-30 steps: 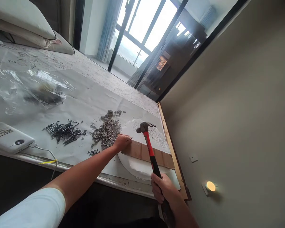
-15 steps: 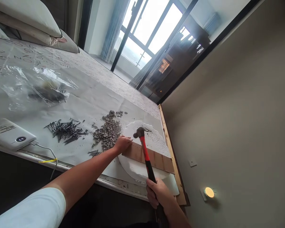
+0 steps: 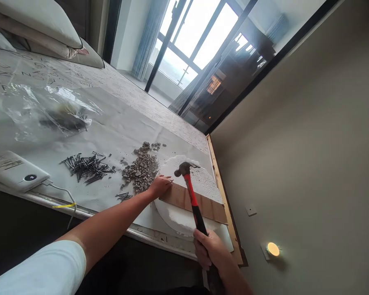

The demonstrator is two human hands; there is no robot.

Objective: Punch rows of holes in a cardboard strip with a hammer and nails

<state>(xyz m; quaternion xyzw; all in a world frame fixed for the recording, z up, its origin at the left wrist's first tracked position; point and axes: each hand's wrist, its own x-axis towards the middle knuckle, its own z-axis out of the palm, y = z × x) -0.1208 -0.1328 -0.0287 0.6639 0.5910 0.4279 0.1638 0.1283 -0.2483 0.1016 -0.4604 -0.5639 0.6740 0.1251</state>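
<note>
My right hand [image 3: 212, 250] grips the black handle of a claw hammer [image 3: 190, 190] with a red neck. The hammer's dark head is raised over a brown board [image 3: 184, 196]. My left hand [image 3: 160, 185] is closed in a pinch at the board's left end, on what looks like a thin nail [image 3: 171, 181] mostly covered by the fingers. A row of tiny dots runs along the board's far edge beside it. Under the board lies a white foam slab [image 3: 172, 219] with a crumbly surface.
Grey gravel [image 3: 141, 170] is heaped left of the foam. Farther left are a pile of loose nails [image 3: 87, 167], a few more nails [image 3: 123, 196], a clear plastic bag [image 3: 55, 112] and a white power bank [image 3: 15, 172] with a cable. A wall [image 3: 295, 164] stands at right.
The hammer and my right hand have shifted slightly right and down in view. My left hand keeps its pinch at the board's end. The whole view has moved slightly.
</note>
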